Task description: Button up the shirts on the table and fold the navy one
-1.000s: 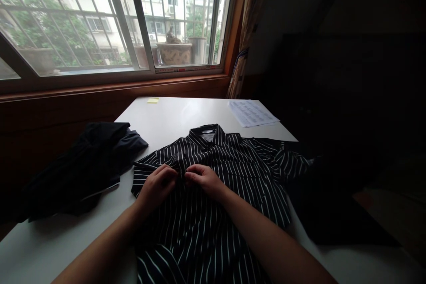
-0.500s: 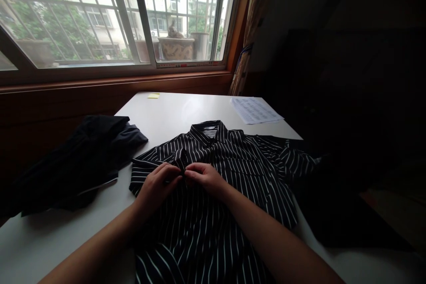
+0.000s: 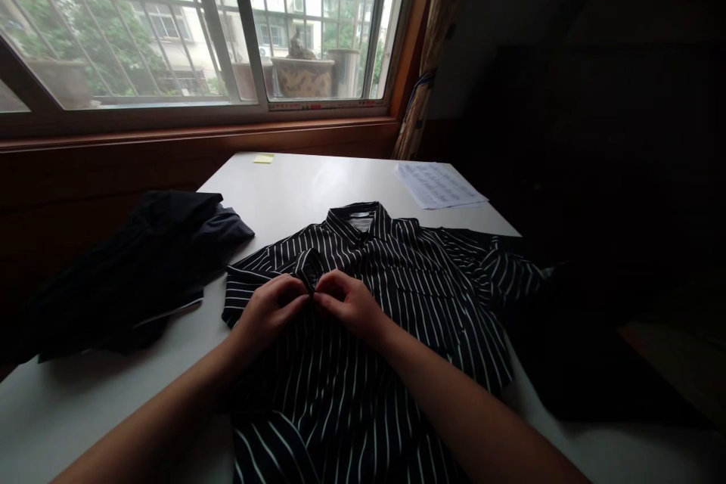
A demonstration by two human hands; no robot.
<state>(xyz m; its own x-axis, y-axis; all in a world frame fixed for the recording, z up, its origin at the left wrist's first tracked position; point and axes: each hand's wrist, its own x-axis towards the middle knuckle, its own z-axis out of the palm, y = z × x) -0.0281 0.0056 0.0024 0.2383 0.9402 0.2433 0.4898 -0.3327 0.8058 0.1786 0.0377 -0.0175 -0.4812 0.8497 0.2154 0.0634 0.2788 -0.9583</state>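
A black shirt with white stripes [image 3: 397, 280] lies spread on the white table [image 3: 295, 181], collar towards the window. My left hand [image 3: 269, 310] and my right hand [image 3: 349, 302] meet at the shirt's front opening, a little below the collar. Both are closed in a pinch, each gripping an edge of the front placket. The fingertips nearly touch each other. Whatever small part sits between them is hidden by the fingers.
A heap of dark clothes [image 3: 130, 265] lies at the table's left edge. A printed sheet of paper [image 3: 436, 185] rests at the far right corner and a yellow sticky note [image 3: 262, 159] at the far edge. More dark fabric [image 3: 567, 348] hangs off the right side.
Both hands have stayed pinched on the shirt's front with only small finger movements. The camera has tilted slightly, so the scene sits a little higher and further right.
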